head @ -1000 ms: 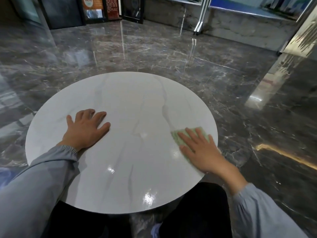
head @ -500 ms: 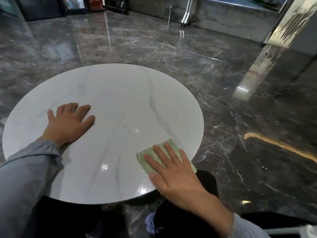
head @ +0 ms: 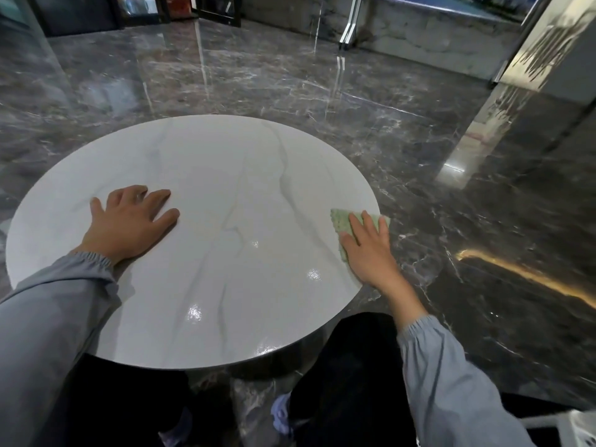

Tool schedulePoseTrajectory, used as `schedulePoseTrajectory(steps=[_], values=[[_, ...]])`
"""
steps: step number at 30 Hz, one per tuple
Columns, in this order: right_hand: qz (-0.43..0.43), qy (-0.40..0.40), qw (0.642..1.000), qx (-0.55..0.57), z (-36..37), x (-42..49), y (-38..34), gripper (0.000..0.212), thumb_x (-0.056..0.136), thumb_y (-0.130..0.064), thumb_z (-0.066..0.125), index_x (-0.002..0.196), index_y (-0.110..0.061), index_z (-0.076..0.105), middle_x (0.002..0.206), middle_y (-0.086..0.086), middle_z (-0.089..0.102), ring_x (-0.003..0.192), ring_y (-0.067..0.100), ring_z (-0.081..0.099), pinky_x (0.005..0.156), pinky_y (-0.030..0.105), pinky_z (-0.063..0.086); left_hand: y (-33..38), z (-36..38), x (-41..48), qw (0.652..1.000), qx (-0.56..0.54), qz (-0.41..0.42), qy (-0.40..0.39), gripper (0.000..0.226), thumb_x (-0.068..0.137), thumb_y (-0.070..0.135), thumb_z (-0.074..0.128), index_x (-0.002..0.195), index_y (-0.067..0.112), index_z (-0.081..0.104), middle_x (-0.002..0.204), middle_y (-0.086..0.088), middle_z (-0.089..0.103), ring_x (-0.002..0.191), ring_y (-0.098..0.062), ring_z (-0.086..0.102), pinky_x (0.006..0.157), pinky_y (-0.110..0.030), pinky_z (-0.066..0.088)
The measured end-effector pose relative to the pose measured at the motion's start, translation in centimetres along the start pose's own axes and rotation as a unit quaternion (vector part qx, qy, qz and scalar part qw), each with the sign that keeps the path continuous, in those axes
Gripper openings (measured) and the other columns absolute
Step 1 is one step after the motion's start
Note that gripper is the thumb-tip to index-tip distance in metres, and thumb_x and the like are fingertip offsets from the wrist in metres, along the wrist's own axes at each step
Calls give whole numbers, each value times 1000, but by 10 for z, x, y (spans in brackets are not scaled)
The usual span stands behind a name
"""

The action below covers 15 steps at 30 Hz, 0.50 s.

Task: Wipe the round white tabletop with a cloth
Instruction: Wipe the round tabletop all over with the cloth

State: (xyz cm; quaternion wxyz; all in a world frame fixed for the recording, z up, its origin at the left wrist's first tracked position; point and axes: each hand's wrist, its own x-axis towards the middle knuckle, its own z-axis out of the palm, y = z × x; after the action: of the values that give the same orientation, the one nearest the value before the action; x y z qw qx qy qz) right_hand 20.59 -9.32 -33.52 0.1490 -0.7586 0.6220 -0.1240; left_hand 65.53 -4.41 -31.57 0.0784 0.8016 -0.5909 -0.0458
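Note:
The round white tabletop (head: 225, 175) with faint grey veins fills the middle of the view. A pale green cloth (head: 342, 222) lies at its right edge, one corner hanging just past the rim. My right hand (head: 371, 253) presses flat on the cloth with straight fingers, covering most of it. My left hand (head: 129, 221) rests palm down on the left part of the top, fingers spread, holding nothing.
Glossy dark marble floor (head: 419, 150) surrounds the table. My dark-trousered knees (head: 348, 366) sit under the near rim. A mirrored pillar (head: 548, 59) stands at the back right, and a white basket corner (head: 580, 427) shows at the bottom right.
My right hand slid the cloth from the near right rim up along the edge to the far right side. The left hand stayed pressed in place.

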Motion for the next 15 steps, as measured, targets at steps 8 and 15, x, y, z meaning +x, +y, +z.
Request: schedulePoseTrajectory(steps=[8, 15], values=[[-72, 16, 996, -46, 43, -138, -86, 65, 100, -27, 9, 126, -6, 65, 162, 36, 24, 149, 65, 8, 117, 78, 1, -2, 3, 2, 1000, 1, 1, 6, 74, 87, 82, 24, 150, 47, 39, 163, -6, 34, 151, -36, 25, 121, -66, 12], [25, 23, 997, 70, 43, -137, -81, 64, 107, -42, 14, 165, -16, 20, 172, 11, -18, 151, 34, -36, 123, 41, -18, -9, 0, 6, 997, -61, 19, 52, 71, 83, 77, 45, 138, 34, 60, 151, -9, 52, 144, -38, 41, 116, -67, 29]])
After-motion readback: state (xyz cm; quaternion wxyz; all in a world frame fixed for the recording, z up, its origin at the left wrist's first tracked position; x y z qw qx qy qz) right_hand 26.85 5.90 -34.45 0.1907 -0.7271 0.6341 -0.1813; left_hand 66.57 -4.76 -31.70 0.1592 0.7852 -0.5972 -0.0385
